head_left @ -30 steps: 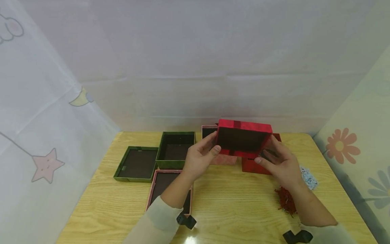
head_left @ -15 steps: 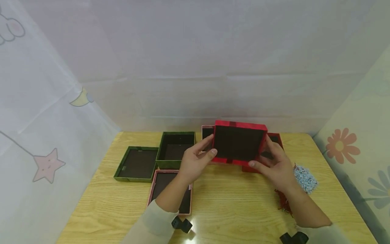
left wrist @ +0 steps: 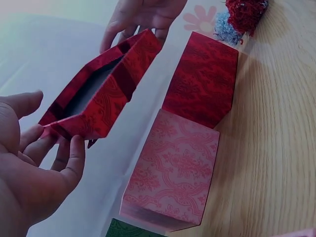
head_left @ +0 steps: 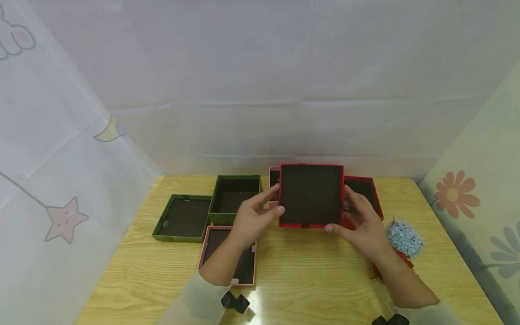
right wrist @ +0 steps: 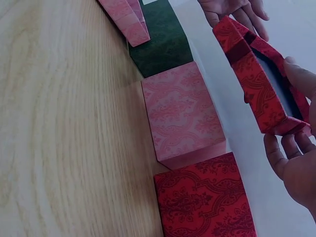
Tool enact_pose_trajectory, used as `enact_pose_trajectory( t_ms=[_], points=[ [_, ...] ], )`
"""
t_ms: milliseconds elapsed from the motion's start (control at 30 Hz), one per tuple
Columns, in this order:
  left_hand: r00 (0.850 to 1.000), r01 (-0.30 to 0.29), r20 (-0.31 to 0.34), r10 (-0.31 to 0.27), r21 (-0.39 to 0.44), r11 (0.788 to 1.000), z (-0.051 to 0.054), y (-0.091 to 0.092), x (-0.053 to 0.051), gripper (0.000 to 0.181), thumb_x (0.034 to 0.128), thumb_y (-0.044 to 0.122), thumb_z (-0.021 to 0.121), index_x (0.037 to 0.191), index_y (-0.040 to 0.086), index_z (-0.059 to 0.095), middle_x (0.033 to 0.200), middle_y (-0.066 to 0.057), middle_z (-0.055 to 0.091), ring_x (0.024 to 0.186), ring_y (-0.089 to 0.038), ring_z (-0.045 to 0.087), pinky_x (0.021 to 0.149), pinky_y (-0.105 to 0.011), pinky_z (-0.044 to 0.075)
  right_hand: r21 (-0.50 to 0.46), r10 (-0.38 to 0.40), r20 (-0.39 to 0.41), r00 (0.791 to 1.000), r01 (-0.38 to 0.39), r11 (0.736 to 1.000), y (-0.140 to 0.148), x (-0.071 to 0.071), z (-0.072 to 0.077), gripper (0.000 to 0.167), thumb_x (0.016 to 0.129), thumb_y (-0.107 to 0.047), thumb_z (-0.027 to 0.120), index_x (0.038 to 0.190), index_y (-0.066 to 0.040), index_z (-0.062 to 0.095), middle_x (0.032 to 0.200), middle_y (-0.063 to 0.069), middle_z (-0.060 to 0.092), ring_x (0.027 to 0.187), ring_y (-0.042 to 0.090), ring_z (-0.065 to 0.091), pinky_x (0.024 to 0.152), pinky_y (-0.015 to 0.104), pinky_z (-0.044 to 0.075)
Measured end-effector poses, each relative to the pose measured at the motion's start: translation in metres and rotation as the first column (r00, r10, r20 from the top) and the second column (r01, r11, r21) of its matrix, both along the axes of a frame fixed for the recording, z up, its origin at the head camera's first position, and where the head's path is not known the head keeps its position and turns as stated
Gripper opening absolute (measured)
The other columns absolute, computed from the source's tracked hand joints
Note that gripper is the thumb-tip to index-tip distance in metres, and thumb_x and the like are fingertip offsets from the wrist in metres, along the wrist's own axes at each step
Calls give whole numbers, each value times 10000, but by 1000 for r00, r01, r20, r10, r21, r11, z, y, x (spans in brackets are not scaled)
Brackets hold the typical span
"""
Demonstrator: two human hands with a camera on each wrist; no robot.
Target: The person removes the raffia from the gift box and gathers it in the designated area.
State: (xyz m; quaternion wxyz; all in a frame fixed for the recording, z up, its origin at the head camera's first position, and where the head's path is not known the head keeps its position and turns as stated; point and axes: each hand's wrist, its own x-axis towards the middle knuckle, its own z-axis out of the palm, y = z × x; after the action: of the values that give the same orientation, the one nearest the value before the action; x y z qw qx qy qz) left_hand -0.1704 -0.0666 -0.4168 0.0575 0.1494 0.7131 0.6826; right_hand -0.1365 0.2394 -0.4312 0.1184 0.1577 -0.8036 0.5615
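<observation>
A red patterned box lid [head_left: 311,194] is held up in the air, its black inside turned to the head view. A dark ribbon band runs across its wall in the left wrist view. My left hand [head_left: 249,221] grips its left edge, thumb on the near rim and fingers behind. At the opposite edge my right hand [head_left: 365,228] holds it the same way. Behind the lid and to its right stands the red box [left wrist: 202,79], black inside and partly hidden. The pink box [left wrist: 173,168] beside it is mostly covered by the lid in the head view.
A green box [head_left: 227,220] stands left of the pink one, with a green lid [head_left: 178,239] farther left. The pink lid [head_left: 254,266] lies in front, partly under my left forearm. Blue-white shredded paper [head_left: 404,239] and red shredded paper [head_left: 401,258] lie at the right.
Both hands have brought the red lid slightly left and lower, tilting it so its black inside faces the head view more fully. More of the red box and shredded paper shows.
</observation>
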Motion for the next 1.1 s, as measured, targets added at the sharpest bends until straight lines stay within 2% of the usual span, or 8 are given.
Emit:
enact_pose_trajectory(
  t_ms=[100,233,367,633,833,900,1000,1100],
  points=[
    [1000,20,21,-20,-2,1000,0,-4,1,639,917,216,824,1491,358,582,1506,36,561,1153,-232,706,889,-347,597,22,14,23,1000,-15,1000,-1,2,-2,1100,760,1,919,1651,-220,313,1523,78,423,1293,105,479,1002,129,467],
    [999,48,25,-48,-16,999,-3,-8,2,730,880,183,863,1513,370,552,1445,38,598,1111,-247,688,838,-308,598,101,0,70,998,-7,995,-2,6,-5,1143,742,-140,961,1660,-232,286,1566,74,388,1320,196,474,1001,108,451],
    [996,81,29,-80,-62,995,-6,-14,4,824,845,204,897,1543,392,503,1475,84,569,1114,-258,669,809,-320,584,185,-23,93,995,5,983,-5,10,-7,1169,726,-260,976,1663,-254,277,1568,67,376,1308,268,499,970,145,497],
    [990,132,58,-125,-140,981,-15,-29,11,986,781,263,943,1587,437,401,1604,197,400,1222,-201,619,950,-412,541,153,13,124,992,-32,988,-12,14,-15,1111,738,-168,968,1647,-213,329,1530,64,411,1126,223,642,960,261,553],
    [989,130,99,-113,-192,973,-21,-35,18,1019,762,306,954,1593,448,383,1601,198,403,1236,-172,606,801,-333,557,205,17,109,994,-40,978,-15,17,-21,1102,736,-193,972,1638,-143,341,1523,95,429,1087,220,648,975,284,549],
    [989,132,99,-114,-202,970,-24,-36,20,1014,770,304,948,1599,429,377,1608,198,395,1218,-173,617,841,-359,554,221,10,117,993,-36,975,-16,18,-23,1110,725,-218,980,1636,-144,348,1513,80,440,1081,200,647,977,314,552],
    [990,127,91,-110,-214,969,-26,-37,24,999,784,297,939,1605,397,378,1622,181,378,1204,-181,633,1030,-495,496,247,-1,135,991,-33,969,-17,21,-25,1107,726,-264,978,1635,-159,355,1498,63,451,1078,181,641,972,356,559],
    [991,115,95,-96,-232,966,-29,-37,28,989,785,304,938,1600,402,387,1616,169,389,1185,-176,643,1064,-577,464,244,7,152,988,-44,969,-18,24,-28,1096,735,-280,971,1634,-157,357,1495,83,450,1096,211,647,966,394,564]
  ],
)
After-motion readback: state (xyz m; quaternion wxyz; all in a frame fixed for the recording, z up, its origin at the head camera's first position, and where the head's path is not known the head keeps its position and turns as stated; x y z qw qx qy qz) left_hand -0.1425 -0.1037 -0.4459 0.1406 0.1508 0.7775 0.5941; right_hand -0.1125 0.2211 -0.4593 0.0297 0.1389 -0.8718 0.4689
